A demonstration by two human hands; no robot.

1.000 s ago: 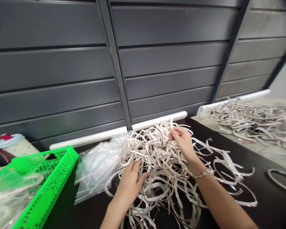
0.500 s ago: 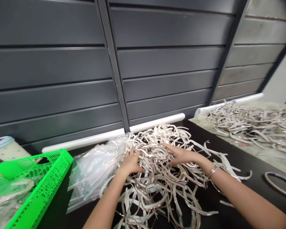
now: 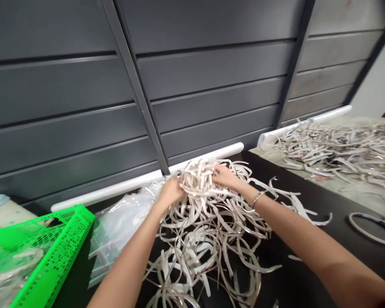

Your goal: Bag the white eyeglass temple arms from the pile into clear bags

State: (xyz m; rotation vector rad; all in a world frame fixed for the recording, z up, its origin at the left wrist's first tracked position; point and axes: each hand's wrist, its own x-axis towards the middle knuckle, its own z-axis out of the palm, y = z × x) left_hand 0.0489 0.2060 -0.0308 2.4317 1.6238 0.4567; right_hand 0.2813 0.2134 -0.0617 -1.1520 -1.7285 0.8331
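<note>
Two bare hands meet at the far part of a tangled pile of pale, curved strips with shiny edges (image 3: 192, 252), which spreads across a dark worktop (image 3: 295, 273). The left hand (image 3: 171, 190) is at the pile's left side, the right hand (image 3: 224, 176) at its right, a bracelet (image 3: 259, 197) around the right wrist. Between them is a bunched clump of strips (image 3: 197, 179). The right grip is narrow, fingers curled in on the clump; the left grip also looks drawn in on it, though its fingertips are hidden.

As for progress, this seems an early or middle stage: a portion is gathered between the hands, while most strips lie loose and crossed in the nearer part of the pile, with a few strays to its right. None there are laid out straight or in order.

Just left of the pile, clear plastic bags (image 3: 122, 218) lie flat and overlapping; no strips can be made out inside them. Farther left of the pile, a green perforated basket (image 3: 62, 252) holds plastic-wrapped pale pieces, perhaps finished work, though that cannot be confirmed. Well to the pile's right, a second heap of similar strips (image 3: 336, 147) also lies loose, with a thin hoop (image 3: 352, 222) nearer the viewer.
</note>
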